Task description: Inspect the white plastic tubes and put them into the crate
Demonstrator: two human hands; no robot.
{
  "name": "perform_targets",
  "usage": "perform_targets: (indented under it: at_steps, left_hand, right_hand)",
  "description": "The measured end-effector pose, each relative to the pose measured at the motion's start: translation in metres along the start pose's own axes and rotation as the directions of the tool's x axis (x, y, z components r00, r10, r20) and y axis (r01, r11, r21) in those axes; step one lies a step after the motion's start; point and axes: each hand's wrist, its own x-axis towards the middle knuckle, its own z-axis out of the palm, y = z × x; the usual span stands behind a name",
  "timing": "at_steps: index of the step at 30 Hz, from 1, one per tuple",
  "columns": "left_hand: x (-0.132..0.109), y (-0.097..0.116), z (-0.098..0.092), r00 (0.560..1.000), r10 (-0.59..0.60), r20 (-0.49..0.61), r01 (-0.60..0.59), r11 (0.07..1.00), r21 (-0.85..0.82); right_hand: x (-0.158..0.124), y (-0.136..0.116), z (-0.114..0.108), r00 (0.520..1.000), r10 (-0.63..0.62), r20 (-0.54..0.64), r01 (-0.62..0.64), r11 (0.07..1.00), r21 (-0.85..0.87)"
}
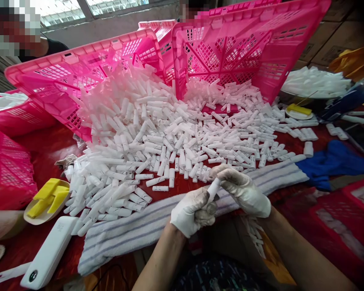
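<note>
One tube [213, 190] in gloved hands [191, 212] [245, 194], illegible markings [176, 164] on piled tubes [166, 133]

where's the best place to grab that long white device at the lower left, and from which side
Probably take the white device across its middle from above, grip on its two long edges: it lies flat, those edges look free there, while white tubes crowd its far end.

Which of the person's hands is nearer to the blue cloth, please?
Right. The right hand is to the left of the blue cloth and a little lower in the view; the left hand is farther left, with the right hand between it and the cloth.
</note>
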Motion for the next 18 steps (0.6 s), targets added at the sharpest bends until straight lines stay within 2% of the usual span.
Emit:
perform_targets:
  at_steps: [1,2,3,4,5,6,7,9,10,11,12,13,14,15,16,18]
  left_hand:
    - [0.002,-0.003,0.002,0.997,0.048,-0.065,-0.042,0.995,0.091]
    - [0.004,-0.006,0.004,0.976,0.146,-0.162,-0.106,0.967,0.233]
    - [0.006,-0.009,0.006,0.924,0.286,-0.255,-0.167,0.898,0.406]
    - [0.009,-0.012,0.008,0.847,0.434,-0.308,-0.197,0.794,0.576]
    - [0.011,-0.014,0.010,0.771,0.554,-0.315,-0.197,0.678,0.708]
    - [0.012,-0.016,0.012,0.717,0.633,-0.293,-0.185,0.578,0.794]
    - [0.013,-0.017,0.014,0.692,0.670,-0.268,-0.172,0.514,0.841]
    - [0.013,-0.018,0.018,0.680,0.684,-0.264,-0.160,0.489,0.857]
    - [0.013,-0.017,0.019,0.680,0.674,-0.290,-0.164,0.525,0.835]
    - [0.011,-0.015,0.020,0.698,0.636,-0.329,-0.173,0.595,0.785]
    - [0.009,-0.013,0.021,0.746,0.560,-0.360,-0.189,0.696,0.693]
    - [0.007,-0.010,0.020,0.821,0.445,-0.357,-0.197,0.809,0.554]
    - [0.004,-0.007,0.019,0.903,0.303,-0.306,-0.177,0.908,0.379]
    - [0.001,-0.004,0.017,0.964,0.162,-0.209,-0.123,0.974,0.190]
    - [-0.001,-0.001,0.014,0.995,0.046,-0.090,-0.045,0.999,0.017]
    - [-0.003,0.003,0.008,0.990,-0.093,0.108,0.115,0.968,-0.223]
  right_hand:
    - [-0.002,0.001,-0.003,1.000,0.007,-0.022,-0.006,1.000,0.010]
    - [-0.005,0.002,-0.005,0.998,0.014,-0.061,-0.013,1.000,0.014]
    - [-0.006,0.003,-0.006,0.994,0.027,-0.110,-0.026,1.000,0.011]
    - [-0.008,0.003,-0.007,0.986,0.044,-0.162,-0.044,0.999,0.004]
    - [-0.008,0.003,-0.006,0.976,0.067,-0.209,-0.070,0.998,-0.004]
    - [-0.009,0.002,-0.004,0.963,0.092,-0.253,-0.097,0.995,-0.007]
    - [-0.009,0.001,-0.002,0.949,0.117,-0.292,-0.124,0.992,-0.005]
    - [-0.009,-0.003,0.004,0.927,0.153,-0.342,-0.162,0.987,0.003]
    - [-0.008,-0.005,0.006,0.921,0.160,-0.354,-0.170,0.985,0.004]
    - [-0.007,-0.007,0.007,0.923,0.156,-0.352,-0.169,0.986,-0.004]
    - [-0.007,-0.010,0.008,0.931,0.143,-0.336,-0.159,0.987,-0.021]
    - [-0.006,-0.012,0.008,0.943,0.121,-0.309,-0.141,0.989,-0.042]
    - [-0.006,-0.014,0.008,0.957,0.098,-0.274,-0.119,0.991,-0.060]
    - [-0.005,-0.016,0.008,0.969,0.076,-0.237,-0.096,0.993,-0.074]
    - [-0.005,-0.017,0.007,0.977,0.056,-0.203,-0.074,0.994,-0.083]
    - [-0.006,-0.020,0.008,0.987,0.022,-0.160,-0.039,0.994,-0.104]
